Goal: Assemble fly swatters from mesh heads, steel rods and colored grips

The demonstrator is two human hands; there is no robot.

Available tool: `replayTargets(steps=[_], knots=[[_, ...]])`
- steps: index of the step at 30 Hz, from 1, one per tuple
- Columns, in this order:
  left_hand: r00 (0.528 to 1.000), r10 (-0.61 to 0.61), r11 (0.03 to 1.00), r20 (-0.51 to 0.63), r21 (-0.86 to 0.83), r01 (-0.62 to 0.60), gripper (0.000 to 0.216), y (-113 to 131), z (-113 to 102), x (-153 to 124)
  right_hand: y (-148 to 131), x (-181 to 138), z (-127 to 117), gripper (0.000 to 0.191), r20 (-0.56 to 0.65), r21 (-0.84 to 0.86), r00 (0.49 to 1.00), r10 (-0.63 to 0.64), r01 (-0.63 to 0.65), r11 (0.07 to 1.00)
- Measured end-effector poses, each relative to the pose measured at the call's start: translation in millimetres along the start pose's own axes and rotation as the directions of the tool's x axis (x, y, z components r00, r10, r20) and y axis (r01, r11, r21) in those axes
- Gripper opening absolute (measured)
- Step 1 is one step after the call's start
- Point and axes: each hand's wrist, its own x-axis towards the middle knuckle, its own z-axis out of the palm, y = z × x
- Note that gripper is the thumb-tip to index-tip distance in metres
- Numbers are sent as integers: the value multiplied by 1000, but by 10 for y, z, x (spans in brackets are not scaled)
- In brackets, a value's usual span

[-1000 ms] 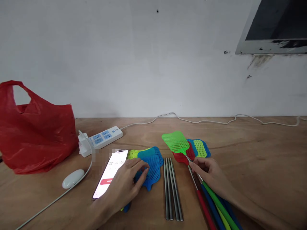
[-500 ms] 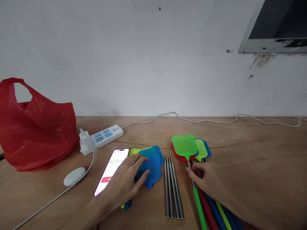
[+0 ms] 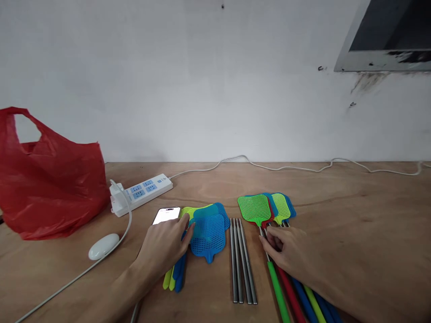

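Note:
My left hand (image 3: 164, 247) lies over a phone (image 3: 166, 215) with a lit screen, fingertips against the left edge of a pile of loose blue and yellow-green swatter heads (image 3: 208, 231); its fingers look loosely bent. My right hand (image 3: 290, 252) rests on a bundle of assembled fly swatters, fingers curled over their metal shafts just below the green swatter head (image 3: 254, 208) that lies on top. Coloured handles (image 3: 296, 298) run from under that hand toward me. Several bare metal rods (image 3: 241, 260) lie side by side between the two piles.
A red plastic bag (image 3: 47, 177) stands at the left of the wooden table (image 3: 353, 224). A white power strip (image 3: 141, 193) and a white mouse-shaped item (image 3: 103, 246) with its cable lie near the phone. A white cord (image 3: 286, 168) runs along the wall.
The green swatter was lifted and has come down flat onto the bundle. My left hand slid back over the phone, from on top of the blue heads to their left edge.

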Motion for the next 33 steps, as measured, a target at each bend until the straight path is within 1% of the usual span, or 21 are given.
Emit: replayTargets(steps=[3,8,12,14,16,18,21,23,24,26,29,31,33], knots=[[998,-41,999,38,16,40,32,10,17,3,-22,-6,-26,38,-31,13,999,-29,29,999],[999,0,1000,48,11,-1,36,14,84,7,-43,-25,-38,37,-79,14,992,-103,104,994],[999,17,1000,46,-1,-17,32,33,86,2,-66,-27,-57,36,-98,37,977,-187,192,981],[998,16,1000,58,-7,-16,30,49,65,-3,-94,-22,-92,30,-72,82,975,-210,215,973],[998,18,1000,65,-19,-17,28,60,43,-10,-129,-14,-138,18,-30,144,973,-231,233,962],[999,21,999,50,-39,-19,26,59,39,-17,-163,-10,-177,10,5,183,963,-269,263,947],[999,35,994,-5,-107,-35,21,40,88,-24,-190,-18,-195,11,49,202,944,-327,312,928],[996,57,975,-63,-213,-69,15,29,146,-27,-192,-31,-183,12,67,223,936,-346,324,919],[993,71,953,-94,-287,-96,11,27,173,-29,-191,-38,-176,12,73,234,932,-354,329,915],[986,96,876,-136,-458,-148,10,34,210,-34,-189,-50,-167,13,89,252,925,-369,337,907],[982,126,714,-143,-674,-189,21,62,215,-50,-194,-58,-174,16,129,284,915,-382,335,898],[979,138,627,-147,-752,-201,28,85,204,-65,-203,-56,-190,17,150,299,912,-381,326,897],[977,144,576,-160,-789,-214,32,106,206,-79,-216,-51,-211,16,166,301,909,-382,322,897]])
